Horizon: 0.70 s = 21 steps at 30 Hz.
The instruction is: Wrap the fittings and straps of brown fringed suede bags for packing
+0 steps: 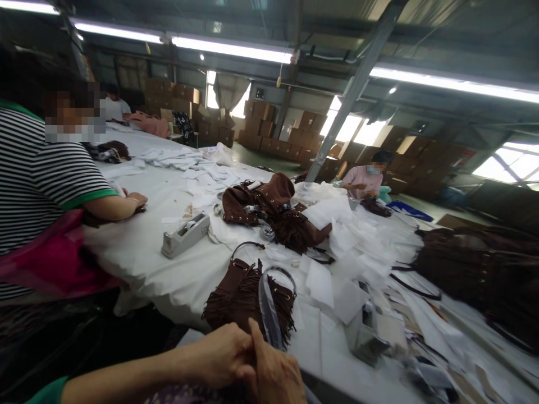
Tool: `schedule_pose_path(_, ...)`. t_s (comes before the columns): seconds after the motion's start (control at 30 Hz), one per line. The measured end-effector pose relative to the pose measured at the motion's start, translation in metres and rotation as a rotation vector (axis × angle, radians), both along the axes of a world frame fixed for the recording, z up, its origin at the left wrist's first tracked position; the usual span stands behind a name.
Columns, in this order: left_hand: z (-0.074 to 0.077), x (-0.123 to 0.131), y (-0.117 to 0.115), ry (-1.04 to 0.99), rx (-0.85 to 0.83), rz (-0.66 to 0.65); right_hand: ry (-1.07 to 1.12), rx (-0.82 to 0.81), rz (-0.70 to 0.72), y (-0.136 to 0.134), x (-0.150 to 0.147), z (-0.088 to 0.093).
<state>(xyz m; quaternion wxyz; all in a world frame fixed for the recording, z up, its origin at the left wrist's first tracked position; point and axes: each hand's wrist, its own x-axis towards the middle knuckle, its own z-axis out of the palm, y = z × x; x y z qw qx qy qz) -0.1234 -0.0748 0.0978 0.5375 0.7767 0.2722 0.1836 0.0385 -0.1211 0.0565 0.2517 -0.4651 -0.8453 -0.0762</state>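
A dark brown fringed handbag (pixel 236 292) lies near the table edge, with one handle wrapped in clear plastic (pixel 266 306). My left hand (pixel 225 353) is just in front of the bag, its fingers curled in and touching my right hand. My right hand (pixel 275 370) is beside it, the index finger stretched upward and the other fingers partly hidden. Whether anything small is between the hands cannot be made out. Beyond the bag, more brown fringed bags (pixel 273 210) lie in a heap.
A grey tape dispenser (pixel 185 234) stands left of the heap, another (pixel 366 331) at the right among white sheets (pixel 320 283). A person in a striped top (pixel 46 174) works at the left. More brown bags (pixel 484 275) are piled at the right.
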Motion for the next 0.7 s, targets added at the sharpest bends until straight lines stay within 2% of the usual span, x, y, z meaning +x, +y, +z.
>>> schedule_pose_path(0.07, -0.001, 0.005, -0.001, -0.055, -0.047, 0.012, 0.035, -0.004, 0.003, 0.004, -0.002, 0.004)
schedule_pose_path(0.13, -0.001, 0.005, 0.004, -0.099, -0.057, 0.126, 0.046, 0.004, 0.005, 0.006, 0.006, 0.008)
schedule_pose_path(0.23, 0.001, -0.007, 0.02, -0.163, -0.132, 0.297, 0.004, -0.064, -0.013, 0.003, 0.04, 0.01)
schedule_pose_path(0.37, 0.006, -0.025, 0.045, -0.24, -0.224, 0.373, -0.013, -0.189, -0.112, -0.005, 0.092, 0.005)
schedule_pose_path(0.43, 0.009, -0.021, 0.052, -0.261, -0.205, 0.41, 0.049, -0.182, -0.181, -0.005, 0.1, 0.005)
schedule_pose_path(0.53, 0.013, 0.001, 0.05, -0.226, -0.173, 0.299, 0.237, -0.209, -0.17, -0.001, 0.081, 0.013)
schedule_pose_path(0.63, 0.018, 0.023, 0.04, -0.187, -0.14, 0.151, 0.427, -0.34, -0.105, 0.004, 0.046, 0.021)
schedule_pose_path(0.7, 0.022, 0.025, 0.038, -0.125, -0.007, 0.119, 0.487, -0.436, -0.105, 0.006, 0.033, 0.022)
